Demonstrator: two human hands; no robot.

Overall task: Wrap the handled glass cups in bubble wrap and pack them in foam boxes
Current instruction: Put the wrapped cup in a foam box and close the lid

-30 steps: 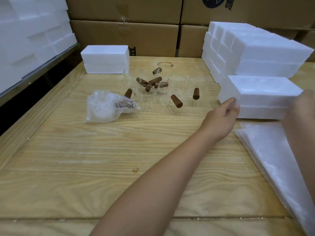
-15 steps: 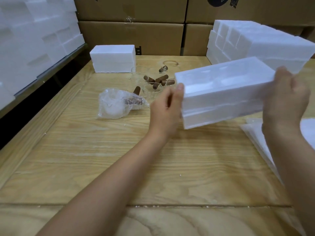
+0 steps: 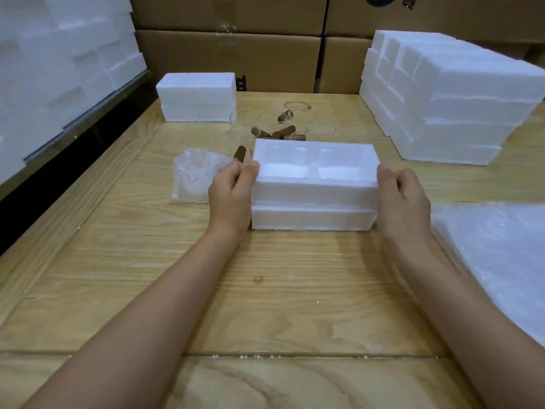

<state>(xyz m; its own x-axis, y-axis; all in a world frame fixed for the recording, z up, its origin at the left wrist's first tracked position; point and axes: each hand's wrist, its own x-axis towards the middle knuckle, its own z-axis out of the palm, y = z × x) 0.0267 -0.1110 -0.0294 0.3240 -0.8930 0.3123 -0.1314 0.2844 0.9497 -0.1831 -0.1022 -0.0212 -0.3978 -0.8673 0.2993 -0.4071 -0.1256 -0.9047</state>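
While the wooden desk (image 3: 124, 261) holds everything, a white foam box (image 3: 315, 184) sits near the middle of it, and its top shows two hollow spaces side by side. The left hand (image 3: 231, 191) pinches the box's left end, with its thumb on the top edge and its fingers curled at the side. The right hand (image 3: 402, 196) presses on the right end the same way, so the box is held between both hands. At about 10 o'clock from the box, just past the left hand, lies a cup wrapped in bubble wrap (image 3: 197, 174). At 12 o'clock, behind the box, stand the bare glass cups (image 3: 244, 128) with brown handles, bunched close together. Farther back at 11 o'clock rests another closed foam box (image 3: 197, 97). At 2 o'clock a big stack of foam boxes (image 3: 454, 101) stands on the desk. At 4 o'clock a pile of bubble wrap sheets (image 3: 498, 255) lies flat by the right arm. Brown cardboard boxes (image 3: 230, 57) line the back.
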